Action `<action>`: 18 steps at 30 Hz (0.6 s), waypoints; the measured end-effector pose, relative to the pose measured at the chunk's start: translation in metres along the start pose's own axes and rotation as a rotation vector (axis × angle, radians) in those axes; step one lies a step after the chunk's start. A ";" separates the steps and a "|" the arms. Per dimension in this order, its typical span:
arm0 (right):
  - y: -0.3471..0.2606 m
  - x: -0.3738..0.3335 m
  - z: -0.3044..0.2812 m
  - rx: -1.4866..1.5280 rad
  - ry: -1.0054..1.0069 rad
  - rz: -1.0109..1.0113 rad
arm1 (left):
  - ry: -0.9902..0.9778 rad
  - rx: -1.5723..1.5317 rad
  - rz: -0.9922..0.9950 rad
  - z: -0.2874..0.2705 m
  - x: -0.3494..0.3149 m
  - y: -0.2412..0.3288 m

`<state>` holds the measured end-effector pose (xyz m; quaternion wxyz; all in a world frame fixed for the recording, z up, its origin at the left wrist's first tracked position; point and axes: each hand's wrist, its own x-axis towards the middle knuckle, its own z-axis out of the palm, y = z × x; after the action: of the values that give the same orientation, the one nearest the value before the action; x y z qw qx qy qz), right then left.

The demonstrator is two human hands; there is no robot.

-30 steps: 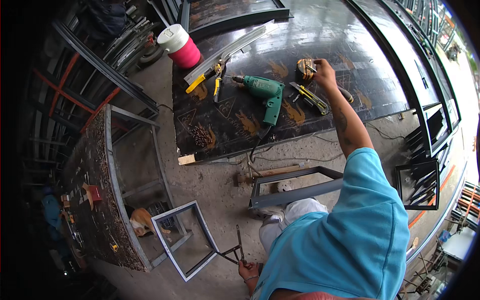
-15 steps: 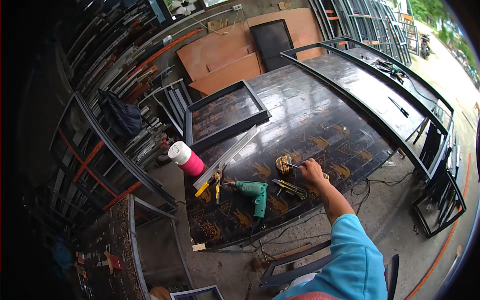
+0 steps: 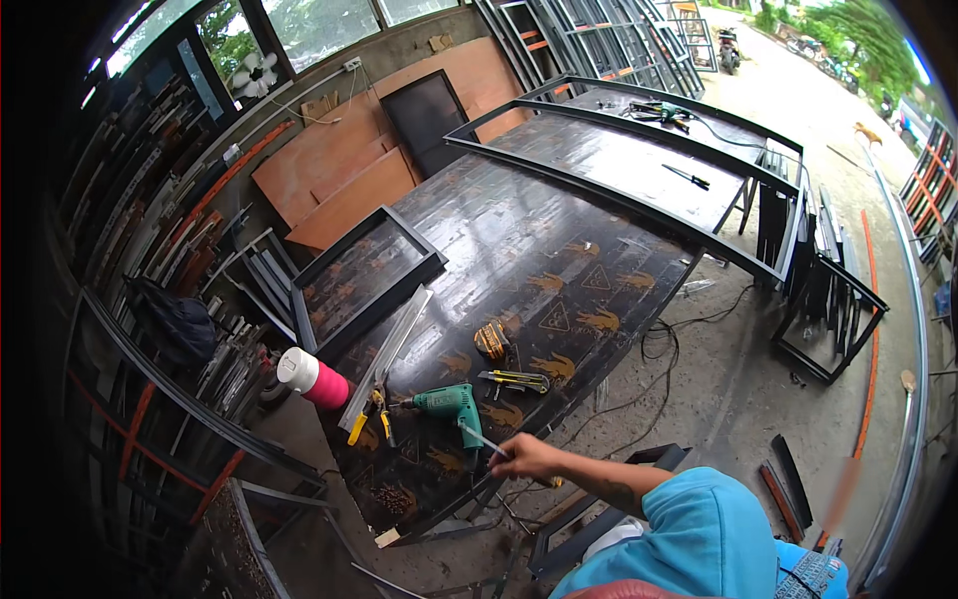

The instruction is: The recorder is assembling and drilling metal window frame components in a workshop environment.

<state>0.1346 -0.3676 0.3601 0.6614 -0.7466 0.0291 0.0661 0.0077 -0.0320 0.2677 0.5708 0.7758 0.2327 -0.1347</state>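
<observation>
My right hand [image 3: 526,459] is closed round a screwdriver [image 3: 483,437] over the near edge of the dark table [image 3: 469,265]. Its pale shaft points left toward the green power drill [image 3: 454,407], and a bit of yellow handle shows behind the fingers. Whether the shaft touches the drill I cannot tell. Beyond the hand lie a yellow-and-black utility knife [image 3: 517,381] and a tape measure [image 3: 491,340]. Left of the drill are yellow-handled pliers [image 3: 381,414]. A heap of small screws [image 3: 392,499] sits at the near left corner. My left hand is out of view.
A pink-and-white bottle [image 3: 317,381] stands beside a metal strip [image 3: 394,344]. A small dark frame [image 3: 369,324] and a long one [image 3: 599,192] lie on the table. Cables [image 3: 667,344] cross the floor, with another frame [image 3: 830,319] at right.
My right hand has moved from beside the tape measure toward me and left, with the screwdriver in it. The view has swung right, showing more of the outdoor ground.
</observation>
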 end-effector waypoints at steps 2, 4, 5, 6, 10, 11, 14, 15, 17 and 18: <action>-0.005 -0.038 0.066 0.011 -0.179 0.101 | -0.020 -0.027 -0.043 -0.008 -0.001 0.007; -0.010 -0.062 0.120 -0.158 -0.300 0.007 | -0.006 -0.049 -0.091 -0.037 -0.022 0.013; -0.011 -0.072 0.146 -0.308 -0.313 -0.089 | -0.021 -0.034 -0.095 -0.046 -0.020 0.011; 0.000 -0.075 0.171 -0.317 -0.331 -0.092 | -0.037 -0.134 0.004 -0.047 -0.009 0.002; 0.009 -0.089 0.228 -0.558 -0.243 -0.163 | -0.127 -0.347 0.237 -0.061 0.020 -0.031; -0.004 -0.094 0.235 -0.566 -0.241 -0.160 | -0.183 -0.339 0.286 -0.072 0.025 -0.034; -0.035 -0.114 0.258 -0.628 -0.161 -0.173 | -0.264 -0.367 0.297 -0.099 0.019 -0.022; -0.041 -0.119 0.266 -0.629 -0.154 -0.170 | -0.269 -0.370 0.327 -0.109 0.015 -0.019; -0.050 -0.129 0.281 -0.643 -0.158 -0.088 | -0.286 -0.378 0.298 -0.121 0.017 -0.023; -0.067 -0.140 0.285 -0.625 -0.152 -0.117 | -0.303 -0.384 0.300 -0.127 0.017 -0.024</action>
<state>-0.0126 -0.0834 0.4117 0.4030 -0.9068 -0.0852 0.0893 0.0024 0.0973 0.2794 0.7491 0.6503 0.0486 -0.1165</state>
